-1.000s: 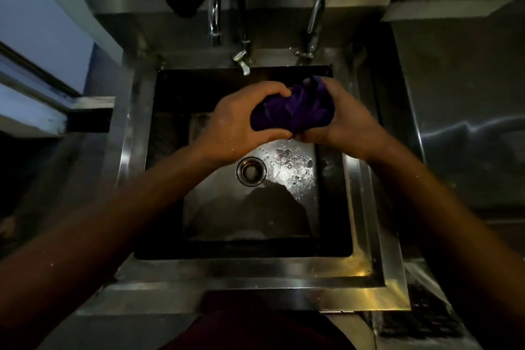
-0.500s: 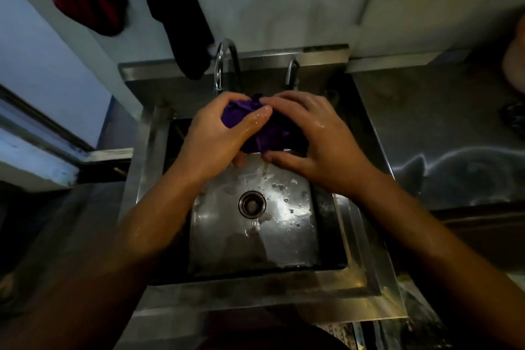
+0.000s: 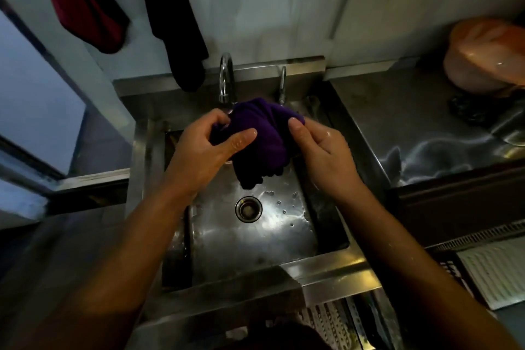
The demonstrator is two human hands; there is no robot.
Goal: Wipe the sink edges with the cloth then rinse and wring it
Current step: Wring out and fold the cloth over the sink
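Purple cloth [image 3: 260,133] bunched up over the far part of the steel sink [image 3: 335,267], below the tap [image 3: 226,79]. Pinched by left hand [image 3: 204,148] and right hand [image 3: 321,150]. Soft, floppy, likely wet and heavy. Best gripped at both ends to twist.

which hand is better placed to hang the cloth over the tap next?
Left, probably. The left hand grips the cloth right below the tap. The right hand only pinches the cloth's far side, off the tap.
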